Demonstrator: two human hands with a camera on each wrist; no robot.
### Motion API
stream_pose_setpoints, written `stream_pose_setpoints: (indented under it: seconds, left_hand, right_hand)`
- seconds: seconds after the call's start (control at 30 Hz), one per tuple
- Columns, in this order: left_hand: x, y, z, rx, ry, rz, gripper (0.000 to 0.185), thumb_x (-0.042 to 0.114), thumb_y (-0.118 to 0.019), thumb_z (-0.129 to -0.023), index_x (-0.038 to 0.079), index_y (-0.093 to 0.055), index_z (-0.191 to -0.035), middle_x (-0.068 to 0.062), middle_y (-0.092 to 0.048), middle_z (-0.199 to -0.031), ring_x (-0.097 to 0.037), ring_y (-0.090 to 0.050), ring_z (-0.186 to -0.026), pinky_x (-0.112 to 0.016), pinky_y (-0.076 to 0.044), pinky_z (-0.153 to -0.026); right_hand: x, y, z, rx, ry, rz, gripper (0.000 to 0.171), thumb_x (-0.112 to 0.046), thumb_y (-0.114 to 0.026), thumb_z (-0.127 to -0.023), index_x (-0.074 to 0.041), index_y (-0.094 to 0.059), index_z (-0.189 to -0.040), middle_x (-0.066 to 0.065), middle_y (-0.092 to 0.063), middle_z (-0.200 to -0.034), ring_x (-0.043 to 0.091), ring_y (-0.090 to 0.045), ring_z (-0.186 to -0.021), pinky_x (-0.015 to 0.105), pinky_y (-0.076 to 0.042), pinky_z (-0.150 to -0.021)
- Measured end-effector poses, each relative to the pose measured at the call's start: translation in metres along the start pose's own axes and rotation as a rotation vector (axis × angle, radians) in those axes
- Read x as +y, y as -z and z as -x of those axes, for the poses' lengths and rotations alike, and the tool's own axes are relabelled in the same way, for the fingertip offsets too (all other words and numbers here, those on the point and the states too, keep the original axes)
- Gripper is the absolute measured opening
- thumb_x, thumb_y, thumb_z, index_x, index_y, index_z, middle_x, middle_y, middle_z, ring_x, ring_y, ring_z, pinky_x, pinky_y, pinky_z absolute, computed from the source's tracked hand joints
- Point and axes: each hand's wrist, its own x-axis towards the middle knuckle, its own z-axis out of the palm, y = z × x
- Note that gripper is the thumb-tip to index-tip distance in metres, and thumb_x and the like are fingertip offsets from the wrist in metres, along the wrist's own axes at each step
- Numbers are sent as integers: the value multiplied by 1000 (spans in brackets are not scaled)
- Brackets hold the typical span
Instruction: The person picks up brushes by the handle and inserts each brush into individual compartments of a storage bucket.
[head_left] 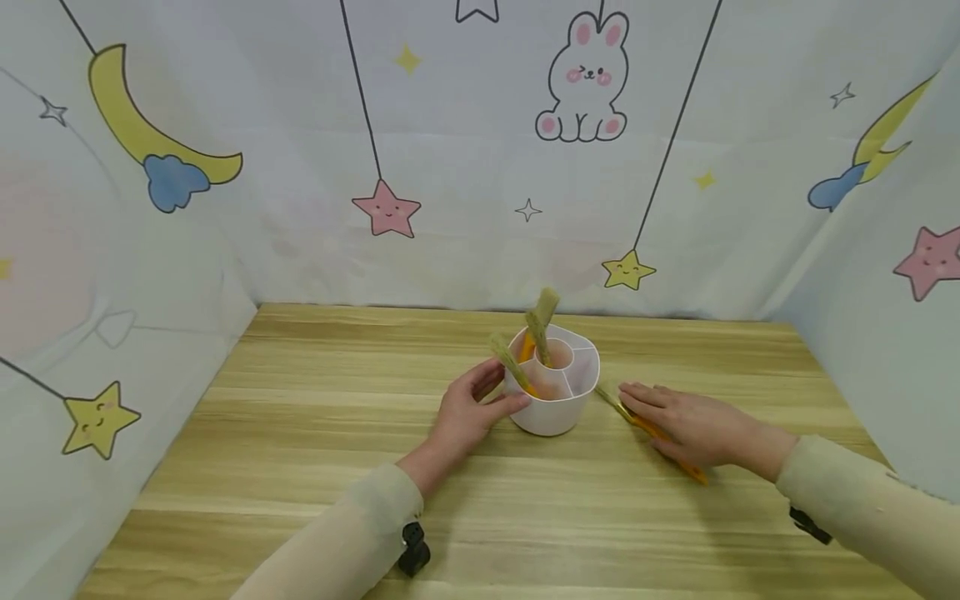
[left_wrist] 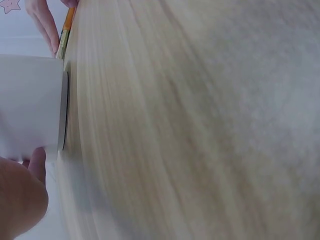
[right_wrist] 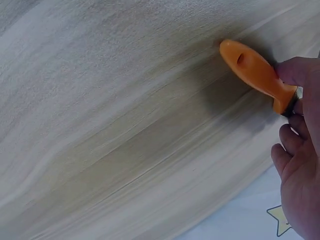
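Observation:
A white round caddy (head_left: 549,418) with divided compartments stands upright on the wooden table. My left hand (head_left: 467,414) holds its left side, thumb at the front and fingers farther back; the left wrist view shows the caddy wall (left_wrist: 30,100) close up. Three paintbrushes (head_left: 504,360) with orange handles stand in the caddy, bristles up. Right of it, another paintbrush (right_wrist: 252,72) lies low over the table, bristle end towards the caddy. My right hand (head_left: 697,427) grips this brush between thumb and fingers, near where the handle meets the bristles; the palm hides part of it.
The wooden tabletop (head_left: 330,400) extends around both hands. A pale printed curtain (head_left: 465,150) with stars, moons and a rabbit encloses the table at the back and both sides. A dark strap (head_left: 414,548) sits on the left sleeve.

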Motion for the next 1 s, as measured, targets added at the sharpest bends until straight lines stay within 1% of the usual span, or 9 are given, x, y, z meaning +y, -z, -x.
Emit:
stream_pose_setpoints:
  seconds: [0.13,0.2,0.3,0.43,0.5,0.6,0.73,0.87,1.0]
  left_hand:
    - [1,-2,0,-2,-3,1,76,8,-86,-92,-2,-49,-157,-18,-52,-160,-35,-48,-150,-44,-52,-114]
    - [1,-2,0,-3,-9,-2,75,8,-86,-92,-2,-50,-157,-18,-52,-160,-35,-48,-150,-45,-52,-114]
    - [0,-3,0,-4,-9,-4,75,9,-86,-92,-2,-49,-157,-18,-52,-160,-35,-48,-150,-45,-52,-114]
    - [-1,-4,1,-2,-3,-5,76,9,-86,-92,-3,-48,-157,-19,-51,-160,-35,-48,-150,-43,-52,-114]
    - [-1,-4,1,0,-2,-8,76,9,-86,-92,-3,-49,-157,-19,-52,-160,-35,-48,-150,-43,-52,-114]
    - [0,-4,1,4,-6,-8,75,8,-87,-92,-3,-50,-156,-18,-52,-159,-35,-48,-150,-43,-52,-114]
    - [0,-2,1,12,-8,-6,75,8,-87,-91,-2,-51,-156,-18,-54,-158,-34,-49,-149,-44,-52,-114]
    - [0,-1,0,16,-7,-16,75,9,-87,-91,-2,-50,-156,-18,-53,-159,-35,-49,-149,-44,-53,-113]
    - [0,0,0,15,3,-25,76,10,-86,-92,-2,-49,-157,-17,-52,-160,-34,-49,-150,-43,-52,-113]
  right_hand:
    - [2,-1,2,21,36,11,64,-10,-70,-99,5,-47,-157,23,-47,-162,41,-56,-141,57,-52,-111]
    - [2,-2,3,31,41,7,63,-8,-69,-99,5,-48,-157,23,-48,-162,40,-56,-141,56,-52,-112]
    - [0,-4,5,55,30,-15,64,-9,-71,-98,4,-48,-157,22,-48,-162,41,-57,-140,56,-53,-111]
    - [-3,-9,8,112,-56,-94,69,-21,-75,-101,4,-46,-158,23,-47,-163,41,-58,-139,56,-55,-107]
    - [-5,-11,9,147,-123,-151,73,-28,-76,-102,5,-46,-158,25,-46,-162,42,-58,-139,57,-55,-107]
    - [-9,-15,12,183,-239,-247,80,-37,-77,-101,9,-44,-158,30,-46,-160,47,-56,-139,61,-51,-110]
    - [-12,-20,14,230,-347,-336,83,-39,-78,-100,11,-44,-157,33,-52,-154,51,-56,-137,66,-49,-111]
    - [-15,-27,14,292,-375,-347,76,-35,-80,-99,11,-50,-153,32,-59,-146,50,-62,-130,64,-52,-106]
    - [-18,-35,14,353,-387,-338,67,-29,-80,-99,7,-57,-150,30,-64,-142,49,-65,-127,64,-54,-104]
